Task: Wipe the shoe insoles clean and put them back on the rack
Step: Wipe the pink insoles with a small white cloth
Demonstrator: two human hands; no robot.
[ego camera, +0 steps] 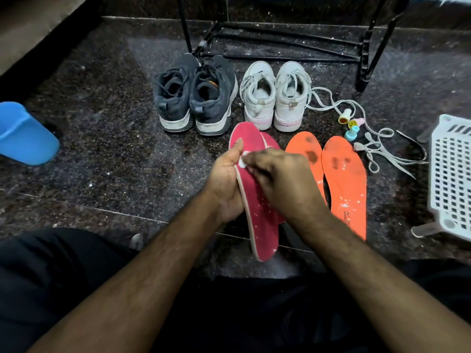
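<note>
My left hand (225,182) grips a red insole (261,225) by its left edge and holds it up on its side. My right hand (280,179) pinches a small white wad (243,159) against the insole's upper face. A second red insole (271,142) lies on the floor behind it, mostly hidden. Two orange insoles (344,179) with dark stains and white specks lie flat to the right. The black metal rack (280,44) stands at the back.
Dark sneakers (193,95) and white sneakers (275,95) stand in front of the rack. Loose white laces (377,149) and small coloured caps (350,124) lie at right. A white plastic basket (451,174) sits at far right, a blue scoop (23,133) at far left.
</note>
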